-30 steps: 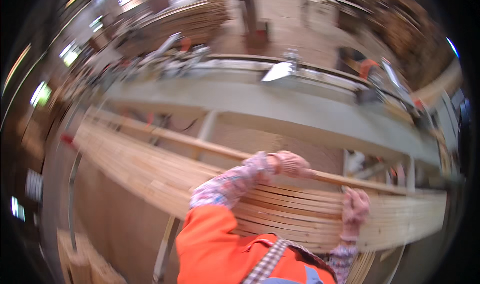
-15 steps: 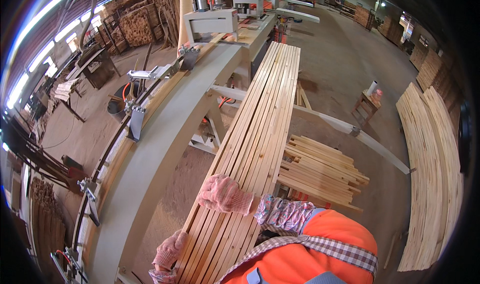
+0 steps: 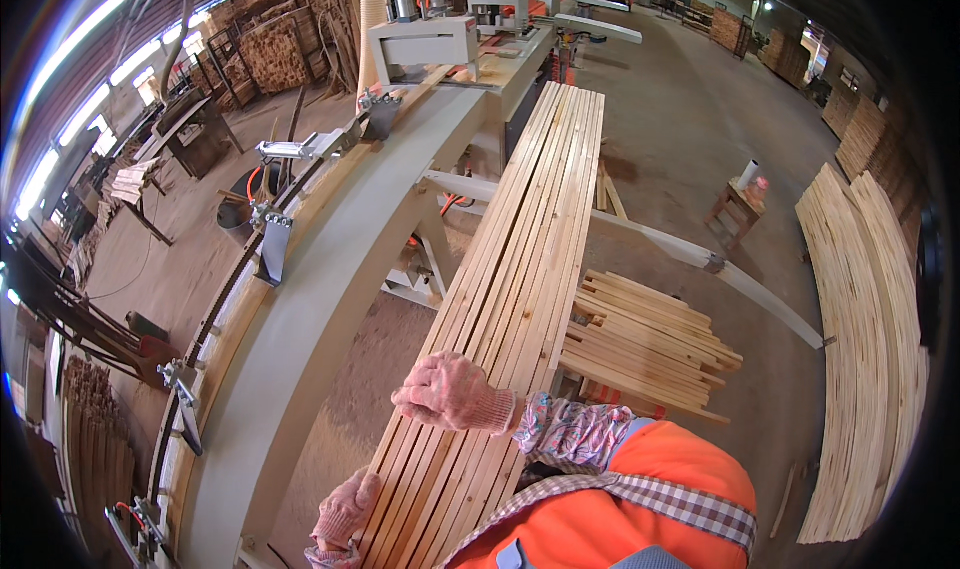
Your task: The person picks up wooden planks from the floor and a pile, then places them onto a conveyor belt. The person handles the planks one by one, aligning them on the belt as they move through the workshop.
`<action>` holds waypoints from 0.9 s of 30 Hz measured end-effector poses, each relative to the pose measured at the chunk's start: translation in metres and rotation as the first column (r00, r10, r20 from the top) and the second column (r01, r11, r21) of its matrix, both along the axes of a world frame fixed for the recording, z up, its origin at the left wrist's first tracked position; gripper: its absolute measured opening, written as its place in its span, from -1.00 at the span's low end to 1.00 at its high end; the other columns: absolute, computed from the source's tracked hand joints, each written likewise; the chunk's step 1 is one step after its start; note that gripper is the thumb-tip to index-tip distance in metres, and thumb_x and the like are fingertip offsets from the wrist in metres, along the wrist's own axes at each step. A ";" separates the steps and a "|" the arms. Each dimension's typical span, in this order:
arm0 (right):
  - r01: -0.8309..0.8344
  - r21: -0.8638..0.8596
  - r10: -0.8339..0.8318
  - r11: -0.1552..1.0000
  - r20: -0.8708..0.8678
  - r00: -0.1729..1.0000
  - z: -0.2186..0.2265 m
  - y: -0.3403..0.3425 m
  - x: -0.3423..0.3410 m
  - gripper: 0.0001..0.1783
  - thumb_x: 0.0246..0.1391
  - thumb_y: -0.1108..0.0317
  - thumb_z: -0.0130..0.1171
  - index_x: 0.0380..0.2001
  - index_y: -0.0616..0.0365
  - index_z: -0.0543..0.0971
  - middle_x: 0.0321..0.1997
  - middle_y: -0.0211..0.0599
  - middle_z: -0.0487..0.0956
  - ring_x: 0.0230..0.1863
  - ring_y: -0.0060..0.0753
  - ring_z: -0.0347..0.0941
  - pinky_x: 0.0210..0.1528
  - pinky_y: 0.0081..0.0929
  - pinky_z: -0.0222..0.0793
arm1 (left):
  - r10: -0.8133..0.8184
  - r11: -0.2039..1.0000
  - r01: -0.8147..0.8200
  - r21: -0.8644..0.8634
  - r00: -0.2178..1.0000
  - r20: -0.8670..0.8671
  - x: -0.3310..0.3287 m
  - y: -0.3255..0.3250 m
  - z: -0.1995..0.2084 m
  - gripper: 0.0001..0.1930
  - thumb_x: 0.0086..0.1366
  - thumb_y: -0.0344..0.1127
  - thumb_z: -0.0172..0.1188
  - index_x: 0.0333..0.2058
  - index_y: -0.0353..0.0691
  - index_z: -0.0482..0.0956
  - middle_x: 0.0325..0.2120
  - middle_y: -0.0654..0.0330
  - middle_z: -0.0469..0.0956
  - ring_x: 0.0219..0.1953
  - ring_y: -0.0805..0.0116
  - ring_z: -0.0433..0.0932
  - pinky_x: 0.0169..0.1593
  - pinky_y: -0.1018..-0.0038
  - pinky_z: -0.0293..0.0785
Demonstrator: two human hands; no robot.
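Note:
Long pale wooden strips (image 3: 535,259) lie side by side in a bundle, running away from me across a metal frame. My right hand (image 3: 450,394), in a pink and white knit glove, is closed at the bundle's left edge, its fingers curled over the outermost strip. Closer to me, my left hand (image 3: 347,509), gloved alike, is closed against the same left edge; its fingertips are partly hidden. A thin dark gap shows between some strips in the middle of the bundle.
Left of the bundle runs a grey machine bed (image 3: 300,319) with a fence and metal clamps (image 3: 275,239). Shorter wooden strips (image 3: 650,339) are stacked below on the right. Farther right stand a small stool (image 3: 735,214) and a tall stack of boards (image 3: 860,359). A grey crossbar (image 3: 660,239) passes under the bundle.
My right hand has shifted slightly left and nearer along the bundle's edge. My left hand stays at that edge, moved a little. The bundle lies almost as before.

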State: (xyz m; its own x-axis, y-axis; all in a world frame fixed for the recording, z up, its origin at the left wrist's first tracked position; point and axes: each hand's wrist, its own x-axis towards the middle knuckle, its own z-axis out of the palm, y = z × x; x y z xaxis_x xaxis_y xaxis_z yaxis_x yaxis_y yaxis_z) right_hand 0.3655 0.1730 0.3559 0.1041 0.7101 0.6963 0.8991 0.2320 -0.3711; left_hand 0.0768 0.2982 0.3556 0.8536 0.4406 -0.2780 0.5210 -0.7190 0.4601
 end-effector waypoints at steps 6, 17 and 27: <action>-0.214 -0.121 0.220 0.969 0.036 0.975 0.005 0.027 -0.021 -0.64 0.03 0.12 0.25 -0.12 -0.01 0.60 0.00 -0.29 0.55 0.09 -0.10 0.43 0.17 -0.13 0.34 | -0.197 0.978 0.178 0.105 0.958 0.210 -0.005 -0.005 0.049 -0.56 0.35 0.09 -0.09 0.01 -0.03 0.51 -0.09 0.03 0.56 -0.12 0.00 0.57 -0.09 0.15 0.50; -0.090 -0.392 0.145 0.916 0.113 0.983 -0.002 0.004 -0.018 -0.64 -0.04 0.39 0.27 -0.09 0.14 0.61 0.03 -0.18 0.56 0.17 -0.03 0.35 0.29 -0.16 0.18 | 0.174 0.980 -0.193 -0.045 0.948 -0.267 0.018 -0.020 0.034 -0.32 0.22 0.26 -0.17 -0.13 -0.22 0.65 -0.27 -0.05 0.64 -0.12 0.03 0.61 -0.12 0.12 0.53; -0.102 -0.394 0.133 0.913 0.053 0.990 -0.001 0.008 -0.007 -0.70 -0.01 0.44 0.23 -0.15 0.26 0.63 -0.14 -0.18 0.60 -0.01 -0.13 0.43 0.16 -0.25 0.28 | 0.220 0.974 -0.226 -0.014 0.961 -0.168 0.024 -0.028 0.030 -0.31 0.22 0.36 -0.13 -0.15 -0.16 0.65 -0.25 0.04 0.65 -0.13 0.06 0.62 -0.16 0.13 0.56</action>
